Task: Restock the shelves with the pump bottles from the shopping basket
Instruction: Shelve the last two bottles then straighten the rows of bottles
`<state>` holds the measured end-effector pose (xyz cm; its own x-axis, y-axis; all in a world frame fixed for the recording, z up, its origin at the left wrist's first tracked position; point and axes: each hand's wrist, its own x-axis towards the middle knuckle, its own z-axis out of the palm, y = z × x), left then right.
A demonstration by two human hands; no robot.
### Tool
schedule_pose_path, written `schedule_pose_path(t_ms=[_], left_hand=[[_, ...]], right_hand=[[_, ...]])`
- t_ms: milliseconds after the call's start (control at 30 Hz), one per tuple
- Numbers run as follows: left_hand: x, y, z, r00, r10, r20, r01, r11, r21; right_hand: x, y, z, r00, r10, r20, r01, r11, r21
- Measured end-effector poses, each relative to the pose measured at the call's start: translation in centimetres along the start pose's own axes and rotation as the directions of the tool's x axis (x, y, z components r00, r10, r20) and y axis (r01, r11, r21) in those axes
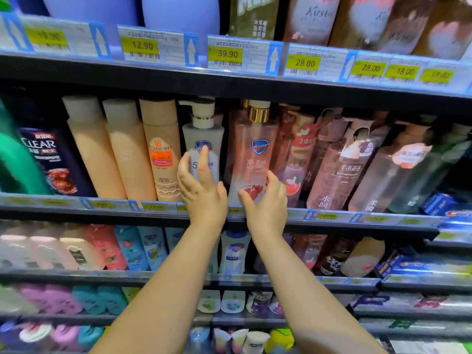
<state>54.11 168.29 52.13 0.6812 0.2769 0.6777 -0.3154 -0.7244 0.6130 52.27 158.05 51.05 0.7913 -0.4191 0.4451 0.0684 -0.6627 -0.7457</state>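
Note:
A white Safeguard pump bottle point(204, 139) stands upright on the middle shelf point(115, 208). My left hand point(200, 185) is raised in front of its lower half, fingers spread and straight, fingertips at its label. Right beside it stands a pink translucent Safeguard pump bottle point(255, 154) with a gold collar. My right hand point(265, 200) curls around its base, thumb on the front and fingers on the right side. The shopping basket is out of view.
Peach shampoo bottles point(127, 152) and a dark Clear bottle point(51, 159) fill the shelf to the left. Pink pump bottles point(342, 164) crowd the right. The upper shelf edge with price tags point(227, 56) hangs just above the pump heads. Lower shelves hold several more bottles.

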Motion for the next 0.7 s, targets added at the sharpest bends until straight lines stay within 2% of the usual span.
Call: schedule_pose_path(t_ms=[367,500,600,700], left_hand=[[-0.3,-0.2,-1.5,0.993,0.012,0.12,-0.012,1.0,0.002],[-1.5,0.3,-1.9,0.993,0.019,0.115,-0.02,1.0,0.004],[-2.5,1.6,-1.7,0.992,0.099,0.073,-0.095,0.994,-0.053],[-2.6,3.5,-1.1,0.979,0.148,0.139,-0.121,0.975,-0.187]], right_hand=[[1.0,-0.3,0.6,1.0,-0.005,0.03,0.005,1.0,0.001],[0.5,0.3,-0.6,0.994,-0.071,0.078,0.063,0.993,0.099],[0.0,1.1,-2.1,0.992,-0.116,0.039,0.109,0.983,0.15],[-0.4,1.9,-3.9,0.995,-0.088,-0.051,0.095,0.983,0.16]])
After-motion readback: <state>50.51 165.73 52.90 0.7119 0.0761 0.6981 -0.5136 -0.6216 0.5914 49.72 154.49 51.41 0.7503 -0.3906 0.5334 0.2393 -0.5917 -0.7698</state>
